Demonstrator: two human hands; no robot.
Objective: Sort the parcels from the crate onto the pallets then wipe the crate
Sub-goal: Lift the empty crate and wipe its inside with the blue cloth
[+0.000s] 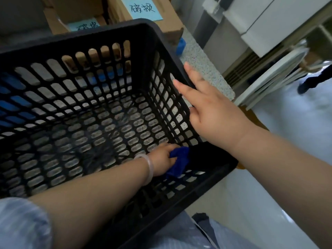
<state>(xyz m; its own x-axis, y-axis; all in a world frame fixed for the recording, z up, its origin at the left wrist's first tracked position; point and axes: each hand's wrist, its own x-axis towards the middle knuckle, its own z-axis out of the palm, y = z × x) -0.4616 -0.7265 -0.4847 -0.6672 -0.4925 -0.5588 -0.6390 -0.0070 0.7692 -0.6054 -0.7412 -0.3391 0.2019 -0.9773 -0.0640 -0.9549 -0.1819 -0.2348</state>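
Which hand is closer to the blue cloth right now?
Left. The left hand grips the blue cloth inside the crate, at its near right corner. The right hand is open at the crate's right wall, higher up and apart from the cloth.

My crate [89,35] was black, its walls a lattice of slots. Inside it my cloth [178,163] was deep blue. Behind the crate, brown cardboard boxes [169,19] wore pale blue labels [142,8] with black handwriting.
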